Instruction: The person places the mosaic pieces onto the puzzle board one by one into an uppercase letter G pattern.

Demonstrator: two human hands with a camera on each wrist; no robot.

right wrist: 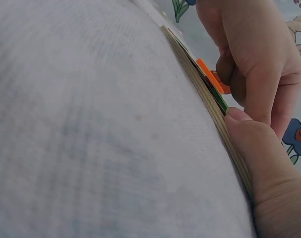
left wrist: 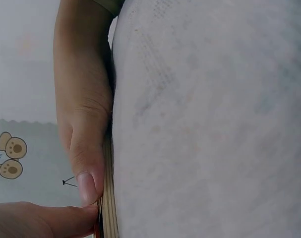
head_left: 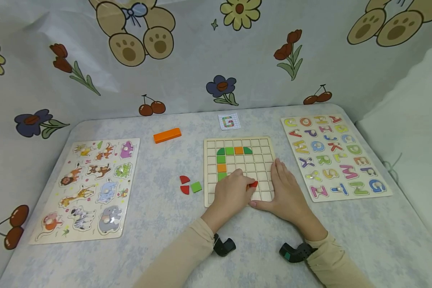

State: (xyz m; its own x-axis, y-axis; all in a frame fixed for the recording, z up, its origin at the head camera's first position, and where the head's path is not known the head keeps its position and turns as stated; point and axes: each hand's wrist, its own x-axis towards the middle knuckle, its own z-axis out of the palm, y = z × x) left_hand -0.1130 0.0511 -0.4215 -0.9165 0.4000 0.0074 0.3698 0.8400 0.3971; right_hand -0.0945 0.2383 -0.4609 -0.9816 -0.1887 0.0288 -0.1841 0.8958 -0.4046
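A light wooden grid board (head_left: pixel 239 141) lies on the table. Green and orange tiles form a row and a column on it, with dark green quarter-round pieces (head_left: pixel 248 150) at the row's two ends. My left hand (head_left: pixel 232 190) reaches over the board's lower middle, fingers curled, and pinches a red quarter-circle piece (head_left: pixel 253 184) against the grid. That hand hides some squares. Along the board's right side rests my right hand (head_left: pixel 289 192), fingers extended, its thumb (right wrist: pixel 254 136) against the near edge. Two loose red quarter-circles (head_left: pixel 185 190) and a green square (head_left: pixel 196 187) lie left of the board.
A small pattern card (head_left: pixel 229 121) lies behind the board, and an orange bar-shaped block (head_left: pixel 167 135) to its back left. An animal puzzle (head_left: pixel 90 188) lies at left, an alphabet puzzle (head_left: pixel 335 160) at right. Printed cloth (head_left: pixel 187 52) hangs behind the table.
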